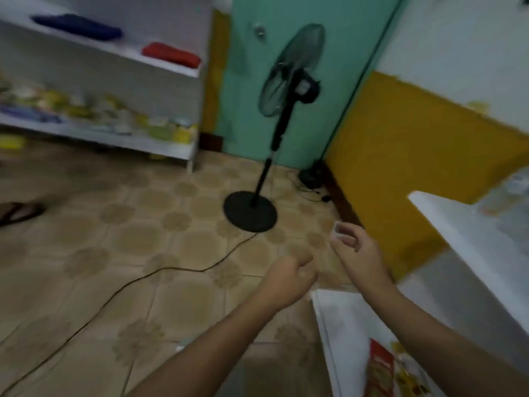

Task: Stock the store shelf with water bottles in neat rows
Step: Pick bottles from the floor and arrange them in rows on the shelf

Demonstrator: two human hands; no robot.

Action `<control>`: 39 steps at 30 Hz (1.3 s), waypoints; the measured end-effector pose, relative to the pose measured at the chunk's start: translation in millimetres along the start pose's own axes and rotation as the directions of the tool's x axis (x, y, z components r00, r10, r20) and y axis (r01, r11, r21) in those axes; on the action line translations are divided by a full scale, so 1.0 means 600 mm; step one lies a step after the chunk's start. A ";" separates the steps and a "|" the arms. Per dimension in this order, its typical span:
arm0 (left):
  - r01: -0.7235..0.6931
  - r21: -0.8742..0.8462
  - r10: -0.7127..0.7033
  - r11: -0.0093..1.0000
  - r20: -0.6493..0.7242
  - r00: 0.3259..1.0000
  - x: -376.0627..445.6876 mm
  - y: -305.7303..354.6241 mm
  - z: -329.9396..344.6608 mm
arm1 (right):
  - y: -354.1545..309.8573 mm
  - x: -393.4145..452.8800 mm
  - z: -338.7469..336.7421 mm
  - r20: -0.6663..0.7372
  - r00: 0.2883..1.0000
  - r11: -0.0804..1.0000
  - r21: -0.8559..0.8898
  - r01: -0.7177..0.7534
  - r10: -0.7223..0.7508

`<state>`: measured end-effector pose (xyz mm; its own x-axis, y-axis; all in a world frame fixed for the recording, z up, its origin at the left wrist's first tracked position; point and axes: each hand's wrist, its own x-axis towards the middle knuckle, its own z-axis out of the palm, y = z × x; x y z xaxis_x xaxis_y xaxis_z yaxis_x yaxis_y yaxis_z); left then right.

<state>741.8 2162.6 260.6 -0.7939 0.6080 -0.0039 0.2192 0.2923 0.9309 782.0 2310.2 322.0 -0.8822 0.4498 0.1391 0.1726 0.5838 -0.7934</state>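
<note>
Head view (blurred): left hand [289, 277] fisted, holding nothing; right hand [353, 243] pinches a small clear object [337, 232].

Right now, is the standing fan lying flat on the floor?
No, the standing fan stands upright on its round base, on the tiled floor before the green door.

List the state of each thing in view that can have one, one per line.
Left hand: fingers curled, holding nothing visible.
Right hand: fingers curled round a small clear thing, too blurred to name.
Fan: upright on the floor; running or not, cannot tell.
Cord: lying loose across the floor tiles.
Door: closed.
Red cloth: folded on the shelf.
Blue cloth: folded on the shelf.
</note>
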 end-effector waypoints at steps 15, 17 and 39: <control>0.729 -0.281 -0.764 0.624 -0.416 0.493 -0.235 -0.641 -0.244 | 0.093 0.017 0.780 0.857 0.513 0.996 -0.082 0.032 0.054; 0.752 -0.332 -0.800 0.570 -0.433 0.415 -0.281 -0.704 -0.232 | 0.106 -0.025 0.861 0.912 0.408 0.992 -0.080 0.100 0.033; 0.761 -0.506 -0.835 0.406 -0.544 0.084 -0.587 -0.900 -0.133 | 0.277 -0.416 1.182 0.822 -0.098 0.815 -0.569 -0.110 0.561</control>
<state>857.7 1731.6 -211.2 -0.5579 -0.5948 -0.5788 -0.8021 0.2074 0.5600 720.2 1815.7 -265.1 -0.1770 -0.2719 -0.9459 0.4869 0.8111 -0.3242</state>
